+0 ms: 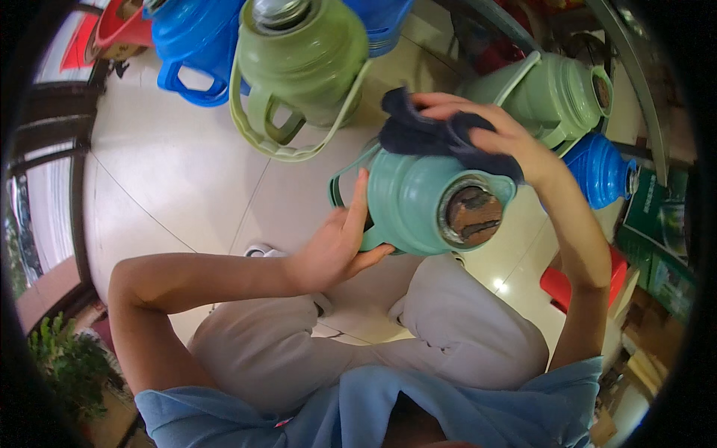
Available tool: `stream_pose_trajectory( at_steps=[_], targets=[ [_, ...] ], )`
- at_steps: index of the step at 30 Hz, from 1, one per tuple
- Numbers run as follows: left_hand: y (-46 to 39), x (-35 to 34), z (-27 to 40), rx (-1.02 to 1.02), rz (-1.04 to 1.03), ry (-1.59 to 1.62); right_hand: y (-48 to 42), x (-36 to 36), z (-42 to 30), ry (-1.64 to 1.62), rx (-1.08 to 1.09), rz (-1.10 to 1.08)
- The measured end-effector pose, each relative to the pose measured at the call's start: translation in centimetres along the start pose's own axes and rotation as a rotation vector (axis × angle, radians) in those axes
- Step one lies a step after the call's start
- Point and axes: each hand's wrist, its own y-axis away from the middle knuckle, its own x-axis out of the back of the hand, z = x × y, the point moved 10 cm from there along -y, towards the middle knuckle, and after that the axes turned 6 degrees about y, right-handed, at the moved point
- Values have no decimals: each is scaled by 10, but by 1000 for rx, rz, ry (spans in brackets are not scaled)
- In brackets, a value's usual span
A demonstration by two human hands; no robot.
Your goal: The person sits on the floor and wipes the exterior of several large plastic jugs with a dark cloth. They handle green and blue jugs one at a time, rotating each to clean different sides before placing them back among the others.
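A teal thermos flask (411, 196) is tilted in front of me, its neck turned towards the right. A brown cork-like stopper (475, 211) with dark, broken patches fills its mouth. My left hand (336, 241) grips the flask by its side handle, thumb and fingers on either side. In my right hand (493, 126) is a dark navy cloth (420, 131), pressed against the far side of the flask's body. That hand is slightly blurred. The flask's base is hidden behind its body and the cloth.
Beyond the flask stand a light green thermos (302, 61) and a blue thermos (193, 39). To the right are another green thermos (552, 101) and a second blue one (599, 171). A red object (616, 274) lies near my right arm. A leafy plant (70, 358) is at lower left.
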Motion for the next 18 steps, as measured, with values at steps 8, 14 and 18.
stream_pose_trajectory(
  at_steps=[8,14,18],
  targets=[
    [34,-14,-66,370,211,219,-85,-100,-7,1095,-477,-637],
    [30,-27,-70,139,132,43,-35,-188,-42,1841,-44,-343],
    [33,-27,-74,219,36,121,13,-203,-51,1832,278,-176]
  ],
)
